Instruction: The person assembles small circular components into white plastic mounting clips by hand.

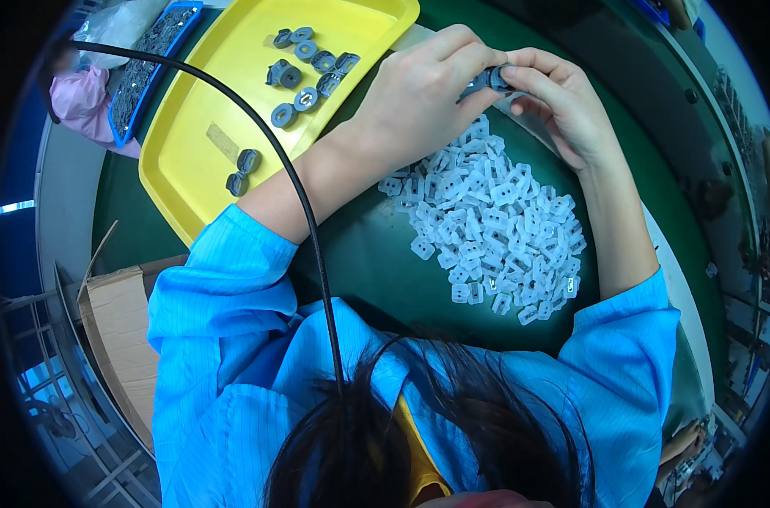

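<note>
My left hand (431,93) and my right hand (563,106) meet at the far side of the work surface. Between their fingertips is a small grey round plastic part (498,82), partly hidden by the fingers. Both hands are closed on it. Just nearer to me lies a heap of small translucent whitish plastic pieces with holes (503,229), loose on the green surface (360,254). Left of my forearm stands a yellow tray (178,161), holding several grey round parts (305,99) like the one in my fingers.
A black cable (271,140) crosses the view over my left forearm. At the far left are a blue tray (131,102) of small dark parts, a clear plastic bag (123,25) and a person in pink (85,102). An open cardboard box (123,330) stands at my left.
</note>
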A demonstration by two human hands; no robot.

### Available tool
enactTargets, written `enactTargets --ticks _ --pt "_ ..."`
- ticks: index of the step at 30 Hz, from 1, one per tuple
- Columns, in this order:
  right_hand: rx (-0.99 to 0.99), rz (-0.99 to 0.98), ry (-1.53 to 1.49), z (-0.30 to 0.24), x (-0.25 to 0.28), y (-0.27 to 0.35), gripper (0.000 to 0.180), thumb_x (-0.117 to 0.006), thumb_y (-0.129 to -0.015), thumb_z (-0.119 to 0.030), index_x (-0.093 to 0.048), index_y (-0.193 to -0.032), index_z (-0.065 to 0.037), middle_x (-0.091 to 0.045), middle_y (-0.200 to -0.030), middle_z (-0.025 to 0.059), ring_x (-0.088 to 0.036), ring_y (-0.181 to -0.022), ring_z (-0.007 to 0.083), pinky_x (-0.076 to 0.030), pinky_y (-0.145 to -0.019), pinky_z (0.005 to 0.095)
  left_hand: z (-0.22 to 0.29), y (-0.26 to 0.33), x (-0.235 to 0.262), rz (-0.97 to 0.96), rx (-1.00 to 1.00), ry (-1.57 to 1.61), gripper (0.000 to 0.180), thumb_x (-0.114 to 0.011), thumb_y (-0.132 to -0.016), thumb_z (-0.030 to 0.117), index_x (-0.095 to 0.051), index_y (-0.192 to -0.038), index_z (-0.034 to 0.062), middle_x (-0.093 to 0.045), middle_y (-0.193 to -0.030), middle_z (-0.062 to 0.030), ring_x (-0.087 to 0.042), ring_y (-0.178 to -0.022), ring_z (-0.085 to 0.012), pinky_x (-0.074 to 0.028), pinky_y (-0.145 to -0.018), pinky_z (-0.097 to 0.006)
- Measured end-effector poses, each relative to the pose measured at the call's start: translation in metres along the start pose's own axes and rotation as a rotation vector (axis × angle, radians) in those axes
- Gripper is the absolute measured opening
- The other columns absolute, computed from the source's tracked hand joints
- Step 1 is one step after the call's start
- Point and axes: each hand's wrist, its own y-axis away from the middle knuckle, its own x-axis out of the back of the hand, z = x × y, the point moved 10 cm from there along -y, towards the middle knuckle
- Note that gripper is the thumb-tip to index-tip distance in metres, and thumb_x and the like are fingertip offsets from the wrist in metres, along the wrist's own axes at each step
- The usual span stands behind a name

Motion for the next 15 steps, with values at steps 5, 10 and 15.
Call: enactTargets --ticks 5,10,15 --pt "0.142 -0.019 0.158 -0.009 0.001 -0.001 0.015 -0.068 -0.083 -0.013 -0.067 -0.092 -0.001 -0.067 -0.083 0.0029 -0.059 -0.07 0.0061 -0.047 -0.063 0.0175 0.0 0.0 0.002 0.014 0.007 -0.008 0.03 -0.077 -0.071 0.012 -0.067 -0.098 0.0041 -0.062 -0.086 -0.0073 -0.063 -0.075 -0.0216 -0.052 -0.066 -0.028" --pt "-0.096 -0.059 0.042 -0.005 0.001 0.005 0.017 -0.071 -0.079 -0.008 -0.065 -0.092 0.001 -0.064 -0.075 0.0029 -0.058 -0.066 0.0065 -0.046 -0.063 0.0188 -0.005 -0.007 -0.005 -0.156 -0.073 0.163 0.03 -0.077 -0.071 0.011 -0.068 -0.098 0.0039 -0.065 -0.091 -0.0078 -0.064 -0.08 -0.0241 -0.053 -0.069 -0.03" --pt "0.052 -0.046 0.559 -0.021 -0.006 0.009 0.015 -0.07 -0.078 -0.008 -0.064 -0.088 0.001 -0.063 -0.072 0.003 -0.058 -0.066 0.0076 -0.046 -0.062 0.0192 0.003 -0.002 -0.008 -0.181 -0.131 0.095 0.03 -0.077 -0.07 0.01 -0.069 -0.099 0.0046 -0.065 -0.09 -0.0072 -0.064 -0.08 -0.0226 -0.053 -0.068 -0.028"
